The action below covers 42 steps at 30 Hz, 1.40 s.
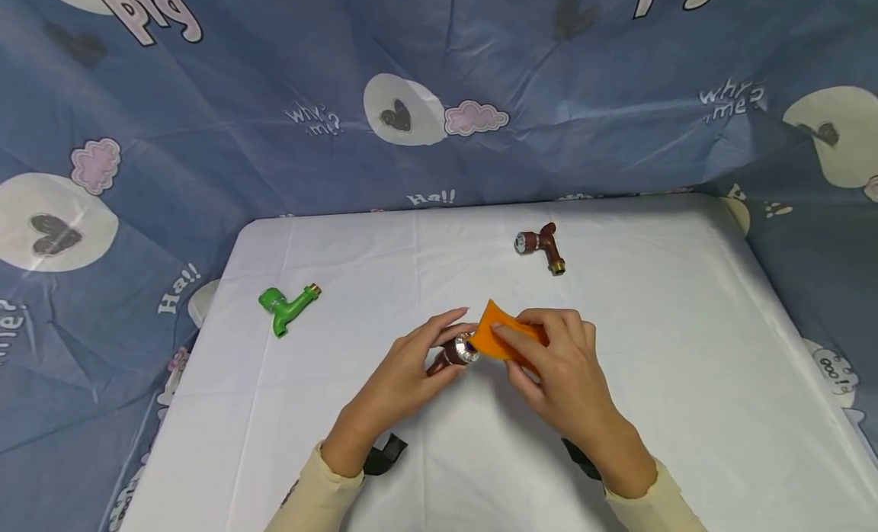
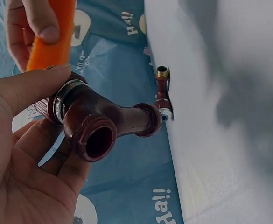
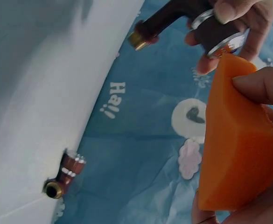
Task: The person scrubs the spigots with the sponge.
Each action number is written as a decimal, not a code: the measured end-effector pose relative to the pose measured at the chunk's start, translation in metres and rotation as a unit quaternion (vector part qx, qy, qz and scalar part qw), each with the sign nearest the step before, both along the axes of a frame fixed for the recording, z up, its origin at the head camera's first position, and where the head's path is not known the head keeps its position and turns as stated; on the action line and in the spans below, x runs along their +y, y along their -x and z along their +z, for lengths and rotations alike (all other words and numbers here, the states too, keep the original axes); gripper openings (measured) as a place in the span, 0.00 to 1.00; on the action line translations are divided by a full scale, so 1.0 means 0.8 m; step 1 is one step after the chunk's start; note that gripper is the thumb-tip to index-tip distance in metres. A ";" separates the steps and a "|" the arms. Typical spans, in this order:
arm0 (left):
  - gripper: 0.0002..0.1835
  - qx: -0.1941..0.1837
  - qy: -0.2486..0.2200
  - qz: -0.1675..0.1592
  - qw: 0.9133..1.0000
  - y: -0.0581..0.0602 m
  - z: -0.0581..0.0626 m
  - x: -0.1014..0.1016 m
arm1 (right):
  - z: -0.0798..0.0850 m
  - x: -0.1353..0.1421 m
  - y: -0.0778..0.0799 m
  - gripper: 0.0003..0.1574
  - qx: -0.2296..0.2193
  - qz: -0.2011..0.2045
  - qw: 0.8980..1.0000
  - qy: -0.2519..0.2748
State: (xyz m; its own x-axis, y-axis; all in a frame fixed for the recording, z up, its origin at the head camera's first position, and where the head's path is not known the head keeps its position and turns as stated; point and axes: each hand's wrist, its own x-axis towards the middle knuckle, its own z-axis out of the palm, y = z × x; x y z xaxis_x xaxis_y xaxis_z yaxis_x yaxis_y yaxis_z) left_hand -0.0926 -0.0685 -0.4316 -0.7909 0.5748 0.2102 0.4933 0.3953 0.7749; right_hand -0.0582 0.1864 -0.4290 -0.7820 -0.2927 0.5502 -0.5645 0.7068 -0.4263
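Observation:
My left hand (image 1: 405,372) holds a dark brown faucet (image 2: 87,109) by its ridged knob, thumb on one side and fingers on the other. The faucet's open spout faces the left wrist camera, and its brass threaded end (image 3: 137,41) shows in the right wrist view. Between the thumb and fingers of my right hand (image 1: 565,372) is an orange sponge (image 3: 236,149), bent in the grip. One corner of the sponge meets the silver cap (image 1: 467,347) on the knob's end. Part of that cap is hidden behind the sponge.
A second brown faucet (image 1: 542,246) lies toward the back of the white table (image 1: 686,326), right of the middle. Off to the left lies a green faucet (image 1: 288,309). Blue patterned cloth (image 1: 329,166) hangs behind and around the table.

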 end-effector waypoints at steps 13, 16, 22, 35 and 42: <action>0.44 0.003 -0.022 -0.011 1.000 0.004 -0.003 0.003 | -0.007 0.001 0.001 0.25 -0.009 0.025 0.999 0.034; 0.44 0.004 -0.025 -0.012 1.000 0.004 -0.004 0.003 | -0.011 0.002 0.003 0.25 -0.009 0.010 1.000 0.017; 0.44 0.001 -0.025 0.000 1.000 0.005 -0.004 0.003 | -0.014 0.006 0.003 0.25 -0.003 -0.001 0.999 0.040; 0.46 0.001 -0.022 0.004 1.000 0.005 -0.007 0.001 | -0.015 0.000 0.001 0.24 0.006 0.002 0.999 0.041; 0.46 0.001 -0.025 -0.007 1.000 0.004 -0.006 0.001 | -0.015 -0.015 -0.003 0.23 0.016 0.035 0.999 0.039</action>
